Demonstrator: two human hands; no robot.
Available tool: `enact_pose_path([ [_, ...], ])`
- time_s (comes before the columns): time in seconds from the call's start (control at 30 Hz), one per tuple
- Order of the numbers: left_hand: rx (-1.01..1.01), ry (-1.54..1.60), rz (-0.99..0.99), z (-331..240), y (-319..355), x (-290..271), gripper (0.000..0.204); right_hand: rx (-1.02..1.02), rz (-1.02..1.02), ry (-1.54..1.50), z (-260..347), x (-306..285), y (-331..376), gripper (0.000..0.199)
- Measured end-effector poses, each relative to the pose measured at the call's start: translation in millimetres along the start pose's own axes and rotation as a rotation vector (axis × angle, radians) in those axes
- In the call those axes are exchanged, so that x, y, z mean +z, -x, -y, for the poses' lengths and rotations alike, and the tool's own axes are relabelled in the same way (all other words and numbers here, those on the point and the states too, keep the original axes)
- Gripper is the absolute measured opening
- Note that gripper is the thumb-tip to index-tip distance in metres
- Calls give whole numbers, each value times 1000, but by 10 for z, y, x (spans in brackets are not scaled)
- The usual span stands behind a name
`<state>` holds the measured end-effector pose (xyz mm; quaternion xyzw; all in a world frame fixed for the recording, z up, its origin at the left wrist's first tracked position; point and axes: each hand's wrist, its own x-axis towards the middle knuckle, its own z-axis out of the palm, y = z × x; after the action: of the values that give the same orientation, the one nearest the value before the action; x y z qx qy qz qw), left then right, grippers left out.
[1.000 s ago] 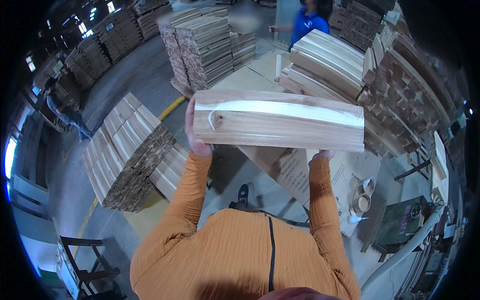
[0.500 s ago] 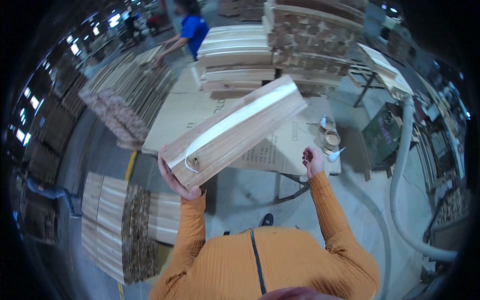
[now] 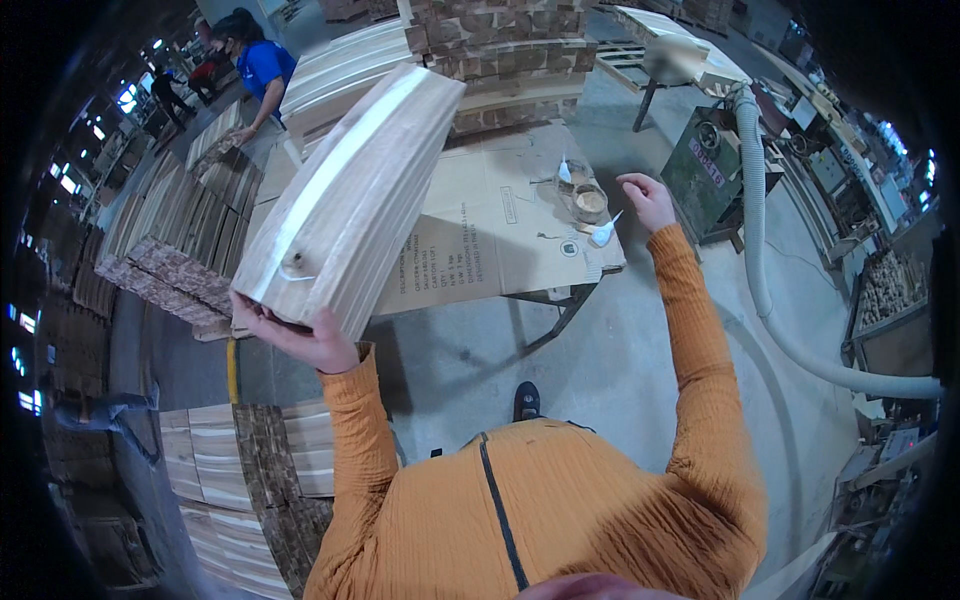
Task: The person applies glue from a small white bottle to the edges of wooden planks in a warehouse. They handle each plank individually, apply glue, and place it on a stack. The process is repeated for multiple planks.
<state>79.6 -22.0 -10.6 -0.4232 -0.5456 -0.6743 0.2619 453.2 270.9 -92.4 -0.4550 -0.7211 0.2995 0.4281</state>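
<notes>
My left hand (image 3: pixel 305 335) grips the near end of a wooden board (image 3: pixel 350 190), raised and tilted over the cardboard-covered table. A pale streak runs along the board, and near the held end is a dark knot (image 3: pixel 293 262) with a curved white mark. My right hand (image 3: pixel 650 202) is out past the table's right edge with its fingers curled together; what they hold, if anything, is hidden. To its left on the cardboard (image 3: pixel 480 190) stand a small round container (image 3: pixel 590 204) and a white nozzle-tipped bottle (image 3: pixel 604 232), with another white tip (image 3: pixel 565 170) behind.
Stacked boards (image 3: pixel 500 75) rise at the table's far side. More piles lie at the left (image 3: pixel 170 235) and lower left (image 3: pixel 210 450). A person in a blue shirt (image 3: pixel 263 65) handles boards at far left. A green machine (image 3: pixel 705 165) and a pale hose (image 3: pixel 755 230) stand at right.
The board has swung steeper, its far end rising up and left. My right hand has moved up and right, past the small containers. The whole view has shifted.
</notes>
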Motion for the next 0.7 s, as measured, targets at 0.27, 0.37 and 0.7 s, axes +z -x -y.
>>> enact_pose_path([
  [0.27,36,-50,-96,437,-242,-166,75,195,547,1026,-354,435,-591,29],
  [0.37,-29,-23,-124,522,-355,-205,78,155,509,1011,-495,606,-735,29],
  [0.7,-32,-169,-212,550,-285,-231,82,59,600,898,-994,876,-1431,49],
])
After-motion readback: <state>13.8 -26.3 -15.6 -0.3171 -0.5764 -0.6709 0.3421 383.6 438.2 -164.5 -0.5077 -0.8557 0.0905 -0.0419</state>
